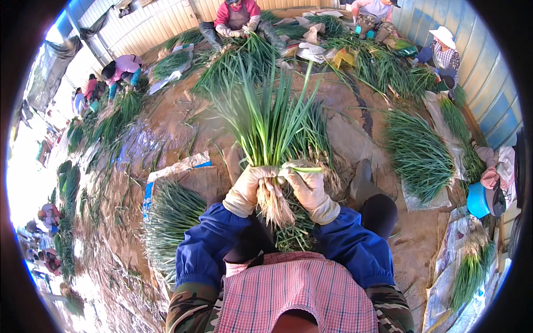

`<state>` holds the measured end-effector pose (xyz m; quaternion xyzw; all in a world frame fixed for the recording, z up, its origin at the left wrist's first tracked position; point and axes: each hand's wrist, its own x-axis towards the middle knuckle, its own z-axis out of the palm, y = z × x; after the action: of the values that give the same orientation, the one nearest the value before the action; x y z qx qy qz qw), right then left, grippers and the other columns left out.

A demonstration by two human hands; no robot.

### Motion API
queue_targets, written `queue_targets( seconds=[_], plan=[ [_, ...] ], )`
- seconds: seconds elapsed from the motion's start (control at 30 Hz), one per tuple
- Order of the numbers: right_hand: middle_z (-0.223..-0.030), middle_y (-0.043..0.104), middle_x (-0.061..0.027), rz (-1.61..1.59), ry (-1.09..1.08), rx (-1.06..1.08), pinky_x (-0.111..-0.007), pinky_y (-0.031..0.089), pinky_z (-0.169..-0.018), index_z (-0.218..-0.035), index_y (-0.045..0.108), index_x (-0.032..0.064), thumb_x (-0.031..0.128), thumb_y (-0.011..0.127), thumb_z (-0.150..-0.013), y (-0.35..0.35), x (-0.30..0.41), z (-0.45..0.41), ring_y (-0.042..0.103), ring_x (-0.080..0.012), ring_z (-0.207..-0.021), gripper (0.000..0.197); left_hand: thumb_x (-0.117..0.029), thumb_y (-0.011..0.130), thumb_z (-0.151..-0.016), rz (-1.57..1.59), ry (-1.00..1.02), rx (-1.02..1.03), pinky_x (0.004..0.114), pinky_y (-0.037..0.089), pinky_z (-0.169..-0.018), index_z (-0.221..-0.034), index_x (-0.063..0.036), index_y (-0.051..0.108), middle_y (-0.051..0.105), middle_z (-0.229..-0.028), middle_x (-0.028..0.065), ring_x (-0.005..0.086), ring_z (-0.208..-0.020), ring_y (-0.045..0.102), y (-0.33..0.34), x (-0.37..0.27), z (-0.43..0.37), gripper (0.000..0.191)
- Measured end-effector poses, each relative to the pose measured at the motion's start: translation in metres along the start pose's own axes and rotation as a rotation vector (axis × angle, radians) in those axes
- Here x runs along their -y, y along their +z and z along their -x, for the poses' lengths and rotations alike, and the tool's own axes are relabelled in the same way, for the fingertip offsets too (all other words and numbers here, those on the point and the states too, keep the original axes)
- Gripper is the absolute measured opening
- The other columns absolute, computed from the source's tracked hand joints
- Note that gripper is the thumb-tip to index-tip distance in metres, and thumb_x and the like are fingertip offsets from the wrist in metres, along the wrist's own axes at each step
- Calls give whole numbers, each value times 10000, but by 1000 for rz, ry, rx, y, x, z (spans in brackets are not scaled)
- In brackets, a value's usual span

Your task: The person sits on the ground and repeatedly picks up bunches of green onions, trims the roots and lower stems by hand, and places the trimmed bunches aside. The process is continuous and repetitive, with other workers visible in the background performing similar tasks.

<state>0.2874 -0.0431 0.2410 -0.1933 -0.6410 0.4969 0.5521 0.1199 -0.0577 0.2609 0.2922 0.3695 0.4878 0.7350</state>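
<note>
My left hand (253,188), in a pale glove, is closed around the base of a bunch of spring onions (266,137). The leaves point up and away from me, and the pale roots (275,206) hang below the grip. At the right side of the bunch my gloved right hand (310,187) pinches a single green stalk or leaf (307,170) that lies sideways across its fingers. Whether that piece is still joined to the bunch cannot be seen. Just behind my right hand, more spring onions (314,133) lie on the ground, roots towards me.
A pile of spring onions (173,224) lies on sacking by my left arm. Another heap (416,154) lies to the right, and a rooted bunch (470,266) at lower right. Loose trimmings (291,237) lie between my legs. Several people sit around, one person (237,21) straight ahead.
</note>
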Motion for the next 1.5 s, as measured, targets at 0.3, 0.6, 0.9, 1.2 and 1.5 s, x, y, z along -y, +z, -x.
queue_targets(
  seconds=[0.3, 0.6, 0.9, 1.2, 1.5],
  plan=[
    [-926, 652, -114, -86, 933, 269, -340, 484, -750, -1053, 620, 23, 288, 503, -891, -87, -80, 98, 619, -208, -849, 332, -126, 674, -744, -187, -55, 27, 278, 512, -489, -896, 61, 626, 624, -688, 144, 212, -518, 594, 0, -22, 10, 246],
    [-1473, 274, -108, 1371, -368, 479, -572, 22, -1103, -1403, 334, 135, 362, 510, -798, -28, 17, 32, 146, -313, -1396, 669, -110, 695, -740, -558, -353, 134, 269, 504, -528, -878, 50, 668, 660, -757, 111, 165, -598, 608, 0, -30, 21, 212],
    [-1335, 424, -164, 1000, -545, 659, -458, 230, -1088, -1368, 359, 63, 352, 639, -681, -19, 16, 5, 380, -312, -1267, 796, -161, 695, -776, -729, -982, 261, 262, 501, -550, -862, 46, 649, 653, -759, 119, 152, -596, 608, 33, -37, 24, 229],
    [-930, 617, -52, -565, 444, 154, -300, 506, -774, -1082, 560, -1, -45, 581, -683, -26, 24, -1, 609, -177, -868, 402, -705, 319, -852, 28, -365, 471, 427, 511, -564, -806, -25, 600, 602, -646, 99, 232, -456, 547, 41, -25, -4, 738],
    [-825, 553, -73, -636, 292, -3, -390, 486, -751, -1133, 481, 15, 139, 643, -677, -60, 40, -22, 568, -226, -762, 499, -325, 547, -908, -1047, -444, 715, 283, 504, -532, -816, 13, 611, 623, -628, 82, 172, -556, 626, 52, -8, 33, 356]
  ],
)
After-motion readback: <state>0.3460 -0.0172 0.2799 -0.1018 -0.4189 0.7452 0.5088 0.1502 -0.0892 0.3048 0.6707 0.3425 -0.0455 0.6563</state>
